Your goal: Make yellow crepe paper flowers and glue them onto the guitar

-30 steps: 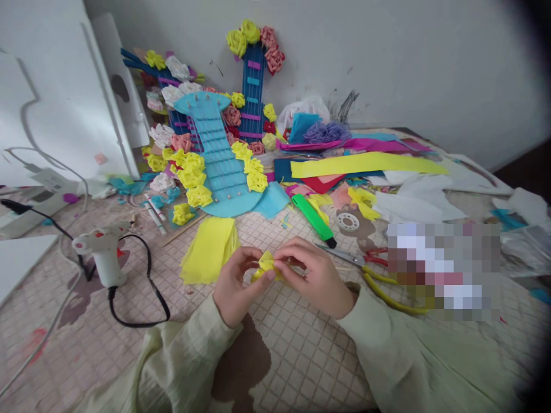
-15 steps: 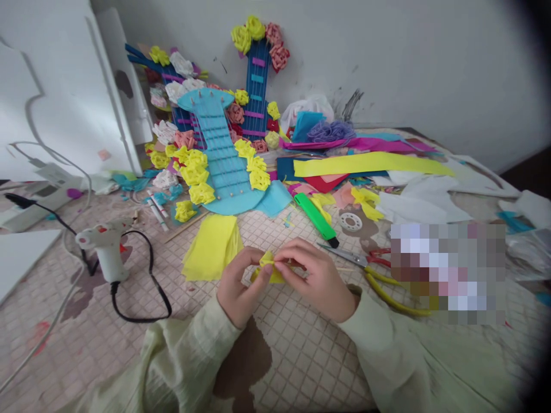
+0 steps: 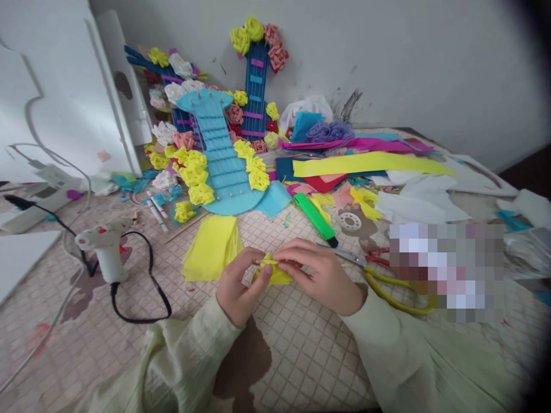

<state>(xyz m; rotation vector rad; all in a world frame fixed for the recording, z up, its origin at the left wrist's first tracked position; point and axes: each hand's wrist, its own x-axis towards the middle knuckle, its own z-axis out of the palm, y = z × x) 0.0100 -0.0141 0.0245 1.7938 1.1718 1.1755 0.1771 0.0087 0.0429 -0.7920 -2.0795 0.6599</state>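
Note:
Between my hands is a small folded piece of yellow crepe paper (image 3: 275, 277), its lower part fanning out below my fingers. My left hand (image 3: 240, 285) pinches it with thumb and forefinger from the left. From the right, my right hand (image 3: 321, 279) closes its fingertips on the same piece. A thin stick seems to run along the paper's upper edge, mostly hidden by my fingers. Just left of my hands lies a stack of yellow crepe paper sheets (image 3: 213, 248). Beyond them a light blue guitar shape (image 3: 221, 166) leans, edged with yellow paper flowers (image 3: 193, 175).
A white glue gun (image 3: 105, 244) with a black cord stands at the left. Scissors (image 3: 350, 256), yellow-handled pliers (image 3: 394, 301) and a green cutter (image 3: 315, 219) lie right of my hands. Coloured paper strips (image 3: 370, 164) and a purple yarn bundle (image 3: 329, 132) lie behind.
My right hand has shifted slightly right and turned a little, its fingers drawing lower over the yellow paper. More of the paper's lower part shows. My left hand stays nearly in place.

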